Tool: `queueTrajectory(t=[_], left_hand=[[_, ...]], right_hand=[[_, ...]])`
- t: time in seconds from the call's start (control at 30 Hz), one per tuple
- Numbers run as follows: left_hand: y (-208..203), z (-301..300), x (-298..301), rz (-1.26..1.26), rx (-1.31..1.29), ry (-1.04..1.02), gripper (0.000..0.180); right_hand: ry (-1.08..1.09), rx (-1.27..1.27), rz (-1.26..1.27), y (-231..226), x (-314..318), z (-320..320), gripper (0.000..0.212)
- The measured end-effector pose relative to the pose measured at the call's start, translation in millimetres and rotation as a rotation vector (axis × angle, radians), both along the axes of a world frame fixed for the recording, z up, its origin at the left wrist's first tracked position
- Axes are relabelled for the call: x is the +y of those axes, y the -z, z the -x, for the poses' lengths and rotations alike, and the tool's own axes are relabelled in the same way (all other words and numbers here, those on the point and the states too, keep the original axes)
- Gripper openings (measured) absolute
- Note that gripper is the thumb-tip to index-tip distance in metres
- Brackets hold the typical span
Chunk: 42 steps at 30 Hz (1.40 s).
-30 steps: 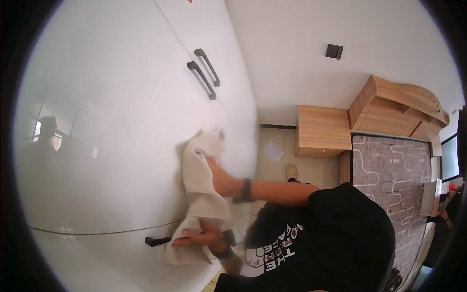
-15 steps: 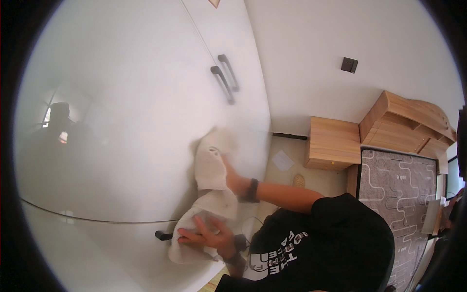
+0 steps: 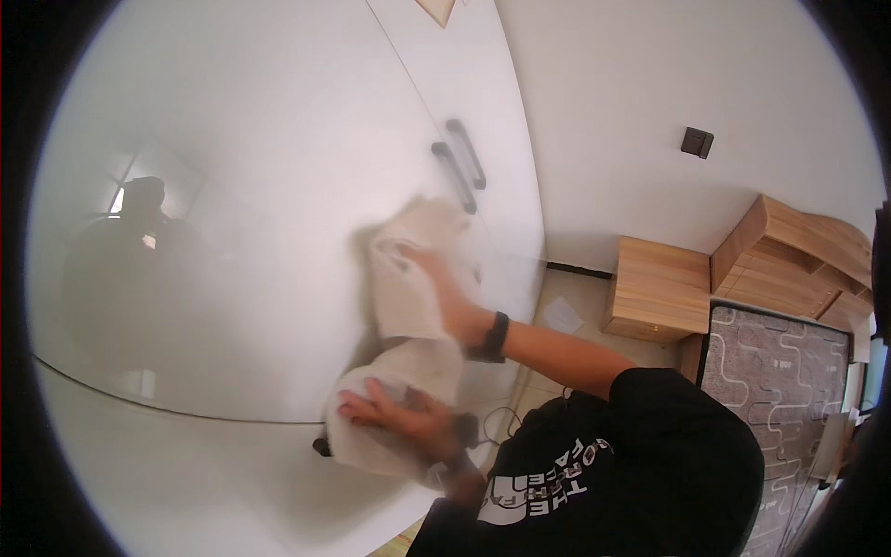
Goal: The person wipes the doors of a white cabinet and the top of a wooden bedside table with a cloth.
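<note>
A white cloth (image 3: 408, 316) lies against the glossy white cabinet door (image 3: 251, 306), stretched between my two hands. My right hand (image 3: 445, 292), the upper one, is pushed into the cloth's folds; its fingers are partly hidden and blurred. Lower down, my left hand (image 3: 399, 418) presses the cloth with its fingers spread over it. Just beside that hand, a dark handle (image 3: 322, 447) pokes out from behind the cloth. Two more dark bar handles (image 3: 455, 176) stand side by side above my right hand. Black bands circle both wrists.
A seam (image 3: 186, 413) divides the cabinet front below. To the right are a wooden nightstand (image 3: 657, 288), a wooden headboard (image 3: 789, 251) and a patterned mattress (image 3: 770, 399). A pale sheet (image 3: 562, 316) lies on the floor. A dark switch plate (image 3: 697, 142) is on the wall.
My right hand and the upper part of the cloth have moved up toward the paired handles. The lower handle is more covered by the cloth. The whole view has shifted slightly.
</note>
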<state>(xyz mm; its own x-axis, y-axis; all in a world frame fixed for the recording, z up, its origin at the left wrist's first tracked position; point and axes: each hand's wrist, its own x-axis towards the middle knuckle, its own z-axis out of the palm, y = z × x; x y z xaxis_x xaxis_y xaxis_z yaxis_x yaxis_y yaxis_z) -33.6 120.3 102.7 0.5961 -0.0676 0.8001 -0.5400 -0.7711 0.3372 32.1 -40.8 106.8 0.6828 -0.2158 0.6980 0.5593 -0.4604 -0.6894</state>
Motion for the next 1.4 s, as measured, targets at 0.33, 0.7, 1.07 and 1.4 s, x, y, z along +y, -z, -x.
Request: queueTrajectory(t=[0.33, 0.7, 1.07, 1.4], left_hand=[[-5, -41, -54, -0.067, -0.102, 0.086, 0.045], [40, -41, -56, -0.154, -0.129, 0.019, 0.045], [-5, -28, -56, -0.124, -0.116, 0.039, 0.045], [36, -34, -53, -0.152, -0.144, 0.064, 0.039]], right_hand=[[-0.186, 0.008, -0.266, 14, -42, -11, 0.077], [-0.160, 0.006, -0.238, 22, -44, -4, 0.066], [-0.404, -0.047, -0.567, -5, -39, 7, 0.062], [-1.350, 0.082, -1.583, 46, -57, -13, 0.041]])
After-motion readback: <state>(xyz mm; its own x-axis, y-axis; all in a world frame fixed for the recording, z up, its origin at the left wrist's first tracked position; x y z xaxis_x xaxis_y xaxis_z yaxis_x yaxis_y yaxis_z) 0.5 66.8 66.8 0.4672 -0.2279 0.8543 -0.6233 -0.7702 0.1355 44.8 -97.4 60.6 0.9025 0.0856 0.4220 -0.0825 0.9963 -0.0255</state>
